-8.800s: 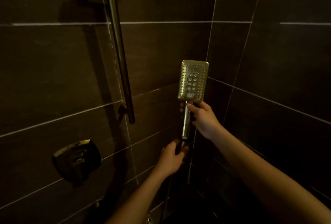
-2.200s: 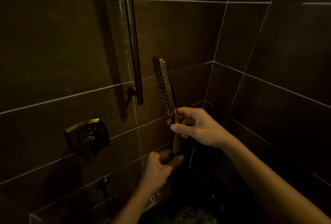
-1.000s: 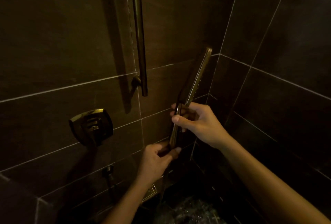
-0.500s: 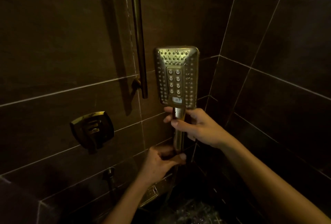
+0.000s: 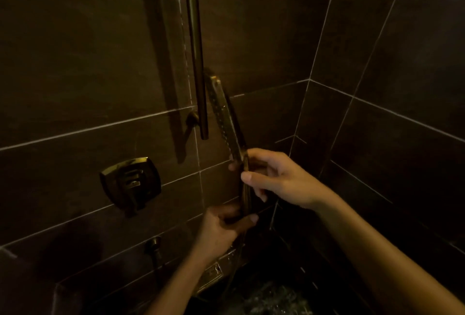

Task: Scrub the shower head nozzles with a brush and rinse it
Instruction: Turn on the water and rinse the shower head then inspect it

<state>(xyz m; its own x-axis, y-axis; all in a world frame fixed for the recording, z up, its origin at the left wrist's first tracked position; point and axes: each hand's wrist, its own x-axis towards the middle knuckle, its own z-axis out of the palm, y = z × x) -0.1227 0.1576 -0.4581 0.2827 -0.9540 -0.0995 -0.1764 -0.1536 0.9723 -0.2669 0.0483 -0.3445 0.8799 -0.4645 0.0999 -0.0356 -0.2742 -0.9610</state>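
Observation:
A brass rectangular shower head (image 5: 225,116) stands upright in the dim shower corner, turned edge-on with its nozzle face toward the left. My right hand (image 5: 275,178) grips the handle just below the head. My left hand (image 5: 224,229) holds the bottom end of the handle, where the hose (image 5: 232,277) hangs down. No brush is in view.
A vertical slide bar (image 5: 196,45) runs down the dark tiled wall just left of the shower head. A square valve handle (image 5: 130,184) sits lower left, a small wall outlet (image 5: 154,245) below it. Wet floor (image 5: 271,297) glistens at the bottom.
Half a second ago the nozzle face pointed at me; the head has since been twisted about its handle to edge-on, face to the left. Both hands keep their places.

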